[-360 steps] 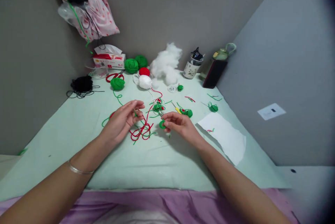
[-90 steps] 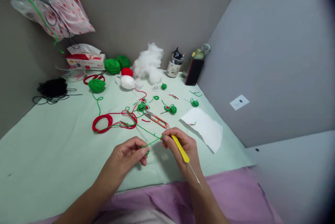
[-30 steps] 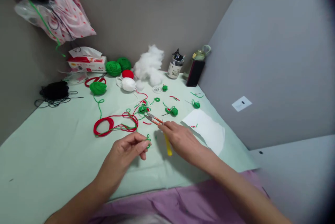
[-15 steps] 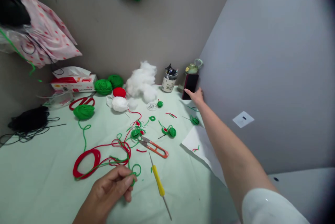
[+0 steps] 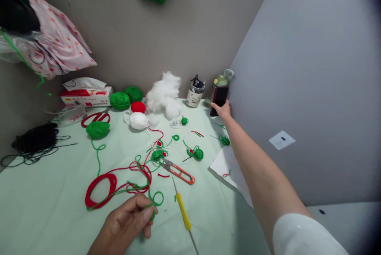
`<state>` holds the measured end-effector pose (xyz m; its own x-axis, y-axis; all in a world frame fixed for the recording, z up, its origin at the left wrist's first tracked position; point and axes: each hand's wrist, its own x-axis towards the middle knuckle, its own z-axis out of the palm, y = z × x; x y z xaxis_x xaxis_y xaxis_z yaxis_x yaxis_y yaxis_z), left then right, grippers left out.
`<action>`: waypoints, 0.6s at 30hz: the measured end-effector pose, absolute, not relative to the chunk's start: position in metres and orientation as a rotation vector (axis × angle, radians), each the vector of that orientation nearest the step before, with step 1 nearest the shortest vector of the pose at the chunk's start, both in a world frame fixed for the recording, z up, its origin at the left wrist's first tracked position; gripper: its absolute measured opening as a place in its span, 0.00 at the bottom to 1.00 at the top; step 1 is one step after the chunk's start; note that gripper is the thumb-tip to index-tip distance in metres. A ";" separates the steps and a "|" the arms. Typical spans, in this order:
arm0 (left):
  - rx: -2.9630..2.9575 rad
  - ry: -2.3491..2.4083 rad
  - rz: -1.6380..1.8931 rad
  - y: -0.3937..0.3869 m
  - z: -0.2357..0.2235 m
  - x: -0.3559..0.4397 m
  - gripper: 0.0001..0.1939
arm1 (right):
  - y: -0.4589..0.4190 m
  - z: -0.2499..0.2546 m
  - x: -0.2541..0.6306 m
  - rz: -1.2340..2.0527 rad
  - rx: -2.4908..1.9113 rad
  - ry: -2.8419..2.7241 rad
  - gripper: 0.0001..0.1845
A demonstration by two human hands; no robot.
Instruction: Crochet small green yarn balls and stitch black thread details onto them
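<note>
Low in the head view, my left hand (image 5: 131, 221) pinches green yarn (image 5: 158, 198), which loops out past the fingertips. My right hand (image 5: 223, 110) reaches to the back corner and grips the lower edge of a dark phone (image 5: 220, 97) that stands upright in front of a green-lidded bottle (image 5: 224, 79). Right of my left hand lies a yellow-handled crochet hook (image 5: 183, 211). Orange thread snips (image 5: 178, 171) rest beyond it, beside small green crocheted pieces (image 5: 157, 155). A coil of red yarn (image 5: 101, 191) lies to the left.
White stuffing (image 5: 163, 94), green yarn balls (image 5: 120, 100), a white yarn ball (image 5: 139, 120) and a tissue box (image 5: 87, 95) line the back. Red scissors (image 5: 95, 118) and black yarn (image 5: 35, 138) lie left. A pen cup (image 5: 195, 94) stands near the bottle; white paper (image 5: 229, 171) lies right.
The whole view has shifted slightly, so things appear a little lower and to the right. Both hands keep their hold, on the yarn and on the phone.
</note>
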<state>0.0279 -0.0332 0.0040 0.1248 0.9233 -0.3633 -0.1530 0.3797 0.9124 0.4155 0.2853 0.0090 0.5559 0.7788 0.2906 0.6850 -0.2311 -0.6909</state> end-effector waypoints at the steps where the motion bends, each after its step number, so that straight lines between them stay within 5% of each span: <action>1: 0.840 1.163 0.946 -0.034 0.005 0.027 0.25 | 0.278 0.015 0.412 0.154 -1.960 -1.221 0.24; 11: 0.785 1.077 0.938 -0.053 0.015 0.018 0.19 | 0.063 0.048 0.300 0.495 -1.217 -2.394 0.10; 14: 0.757 1.039 0.928 -0.063 0.019 0.020 0.18 | 0.001 0.047 0.276 0.043 -0.833 -2.955 0.16; 18: 0.686 1.029 0.995 -0.077 0.022 0.025 0.18 | -0.030 0.036 0.266 -0.409 -0.657 -3.172 0.10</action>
